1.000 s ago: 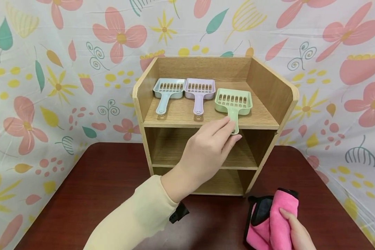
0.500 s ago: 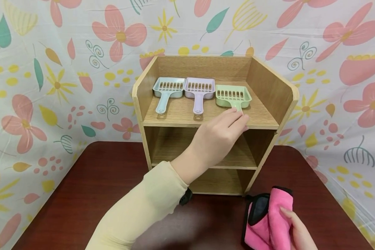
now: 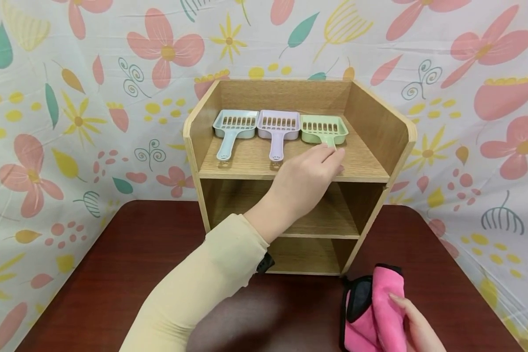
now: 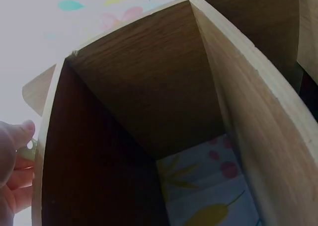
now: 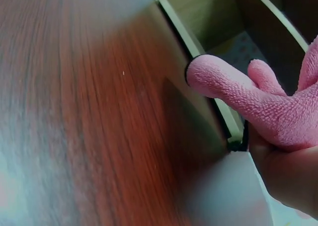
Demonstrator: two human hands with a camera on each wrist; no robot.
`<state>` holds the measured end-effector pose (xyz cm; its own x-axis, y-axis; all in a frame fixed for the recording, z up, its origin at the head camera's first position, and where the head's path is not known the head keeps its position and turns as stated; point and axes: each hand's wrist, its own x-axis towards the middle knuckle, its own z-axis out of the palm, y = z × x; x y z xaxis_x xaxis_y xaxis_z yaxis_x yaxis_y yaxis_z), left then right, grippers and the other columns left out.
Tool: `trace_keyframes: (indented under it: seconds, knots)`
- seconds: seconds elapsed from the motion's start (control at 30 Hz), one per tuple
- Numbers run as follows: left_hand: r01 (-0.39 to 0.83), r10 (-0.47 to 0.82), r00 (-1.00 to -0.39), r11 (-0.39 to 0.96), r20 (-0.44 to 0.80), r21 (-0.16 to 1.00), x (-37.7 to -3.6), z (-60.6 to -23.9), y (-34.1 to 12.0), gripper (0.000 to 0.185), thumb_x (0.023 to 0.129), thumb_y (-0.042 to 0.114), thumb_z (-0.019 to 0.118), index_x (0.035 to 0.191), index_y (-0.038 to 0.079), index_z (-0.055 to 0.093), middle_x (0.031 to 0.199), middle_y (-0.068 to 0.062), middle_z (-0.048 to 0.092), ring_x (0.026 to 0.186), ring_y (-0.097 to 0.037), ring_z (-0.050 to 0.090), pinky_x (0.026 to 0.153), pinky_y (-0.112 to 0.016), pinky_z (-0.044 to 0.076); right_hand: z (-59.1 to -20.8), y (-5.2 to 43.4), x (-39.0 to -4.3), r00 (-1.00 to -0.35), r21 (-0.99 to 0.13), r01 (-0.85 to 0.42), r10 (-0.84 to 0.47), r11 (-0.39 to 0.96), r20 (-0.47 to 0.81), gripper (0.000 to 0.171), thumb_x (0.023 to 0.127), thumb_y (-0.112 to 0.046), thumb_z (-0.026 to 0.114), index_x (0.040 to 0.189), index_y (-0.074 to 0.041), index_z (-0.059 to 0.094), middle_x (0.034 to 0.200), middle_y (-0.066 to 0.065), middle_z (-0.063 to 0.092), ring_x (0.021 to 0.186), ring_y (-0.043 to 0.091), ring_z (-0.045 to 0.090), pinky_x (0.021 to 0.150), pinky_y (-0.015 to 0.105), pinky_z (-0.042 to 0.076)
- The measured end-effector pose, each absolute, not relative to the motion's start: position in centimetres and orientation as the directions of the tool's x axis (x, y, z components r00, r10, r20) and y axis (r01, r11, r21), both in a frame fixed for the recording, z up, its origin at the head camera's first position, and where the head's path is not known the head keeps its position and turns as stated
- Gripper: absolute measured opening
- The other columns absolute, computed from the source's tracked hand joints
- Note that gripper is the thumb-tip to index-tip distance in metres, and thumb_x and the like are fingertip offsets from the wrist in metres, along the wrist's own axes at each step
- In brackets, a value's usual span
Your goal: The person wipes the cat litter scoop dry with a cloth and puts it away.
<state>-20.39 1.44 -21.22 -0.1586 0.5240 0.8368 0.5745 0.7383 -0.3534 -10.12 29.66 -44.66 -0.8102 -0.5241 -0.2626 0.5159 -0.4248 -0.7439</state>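
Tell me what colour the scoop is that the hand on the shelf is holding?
Pale green: the slotted plastic scoop gripped by the left hand. The head view shows it best.

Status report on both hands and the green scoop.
Left hand grips green scoop handle on shelf top. Right hand holds pink cloth. Purple scoop alongside.

Fluffy pink cloth (image 3: 380, 313), matt wooden shelf (image 3: 378, 127)
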Motion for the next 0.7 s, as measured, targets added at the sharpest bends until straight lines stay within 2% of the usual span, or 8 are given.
trace_keyframes:
  seconds: [0.07, 0.2, 0.27, 0.33, 0.4, 0.53, 0.6, 0.7]
  knots:
    - [0.570, 0.524, -0.183, 0.746, 0.832, -0.345, -20.5, -21.1, 1.6, 0.021, 0.095, 0.022, 0.055, 0.106, 0.010, 0.068, 0.092, 0.002, 0.068, 0.085, -0.010, 0.063, 0.074, -0.019, 0.053, -44.5, 29.7, -10.3, -0.773, -0.719, 0.577, -0.544, -0.388, -0.326, 0.041, 0.103, -0.038, 0.018, 0.098, -0.023, 0.056, 0.093, -0.009, 0.064, 0.087, 0.006, 0.061, 0.088, 0.023, 0.048]
    - [0.562, 0.524, -0.230, 0.760, 0.820, -0.328, -20.8, -20.9, 1.9, 0.020, 0.095, 0.022, 0.055, 0.107, 0.011, 0.068, 0.092, 0.002, 0.068, 0.087, -0.010, 0.065, 0.073, -0.020, 0.054, -44.3, 29.5, -10.4, -0.802, -0.831, 0.523, -0.439, -0.190, -0.405, 0.029, 0.103, -0.039, 0.029, 0.114, -0.019, 0.046, 0.098, -0.006, 0.061, 0.090, 0.010, 0.060, 0.088, 0.028, 0.049]
    - [0.563, 0.523, -0.252, 0.764, 0.814, -0.316, -20.9, -21.0, 2.0, 0.019, 0.095, 0.022, 0.056, 0.105, 0.011, 0.067, 0.093, 0.003, 0.069, 0.089, -0.010, 0.065, 0.072, -0.020, 0.054, -44.3, 29.2, -10.4, -0.842, -0.882, 0.469, -0.315, -0.031, -0.437, 0.036, 0.101, -0.037, 0.038, 0.126, -0.012, 0.035, 0.098, -0.003, 0.060, 0.090, 0.012, 0.061, 0.084, 0.031, 0.051]
    - [0.564, 0.521, -0.275, 0.768, 0.808, -0.303, -21.1, -21.1, 2.1, 0.019, 0.093, 0.024, 0.057, 0.104, 0.012, 0.067, 0.093, 0.004, 0.069, 0.090, -0.009, 0.065, 0.072, -0.020, 0.054, -44.3, 29.0, -10.4, -0.876, -0.896, 0.425, -0.192, 0.128, -0.443, 0.053, 0.099, -0.035, 0.046, 0.134, -0.002, 0.023, 0.100, 0.002, 0.059, 0.089, 0.014, 0.062, 0.080, 0.033, 0.053]
    - [0.566, 0.518, -0.287, 0.770, 0.806, -0.294, -21.3, -21.2, 2.2, 0.020, 0.092, 0.025, 0.059, 0.104, 0.011, 0.067, 0.095, 0.003, 0.069, 0.091, -0.009, 0.065, 0.074, -0.020, 0.054, -44.3, 28.8, -10.6, -0.905, -0.894, 0.367, -0.124, 0.259, -0.407, 0.061, 0.096, -0.031, 0.051, 0.137, 0.005, 0.022, 0.101, 0.007, 0.061, 0.085, 0.015, 0.062, 0.075, 0.032, 0.053]
    - [0.574, 0.519, -0.312, 0.771, 0.796, -0.277, -21.2, -21.2, 2.0, 0.029, 0.092, 0.030, 0.059, 0.112, 0.009, 0.066, 0.101, 0.001, 0.069, 0.098, -0.011, 0.065, 0.082, -0.020, 0.052, -44.1, 28.6, -11.0, -0.968, -0.786, 0.196, -0.012, 0.586, -0.250, 0.066, 0.091, -0.032, 0.061, 0.138, 0.005, 0.033, 0.114, 0.019, 0.059, 0.092, 0.019, 0.060, 0.074, 0.029, 0.050]
    - [0.588, 0.513, -0.320, 0.767, 0.796, -0.257, -21.0, -21.2, 1.8, 0.034, 0.093, 0.031, 0.058, 0.117, 0.008, 0.064, 0.105, 0.000, 0.069, 0.101, -0.012, 0.065, 0.085, -0.021, 0.051, -44.1, 28.5, -11.1, -0.990, -0.684, 0.098, 0.001, 0.723, -0.140, 0.073, 0.087, -0.036, 0.065, 0.137, 0.006, 0.035, 0.122, 0.025, 0.055, 0.101, 0.028, 0.058, 0.080, 0.035, 0.049]
    - [0.624, 0.499, -0.303, 0.748, 0.812, -0.227, -20.4, -21.3, 1.4, 0.037, 0.093, 0.030, 0.059, 0.120, 0.005, 0.062, 0.109, -0.004, 0.068, 0.103, -0.015, 0.065, 0.089, -0.022, 0.050, -44.1, 28.1, -11.0, -1.000, -0.542, -0.010, -0.015, 0.840, -0.005, 0.089, 0.079, -0.044, 0.072, 0.137, 0.010, 0.033, 0.126, 0.034, 0.048, 0.113, 0.043, 0.049, 0.089, 0.052, 0.045]
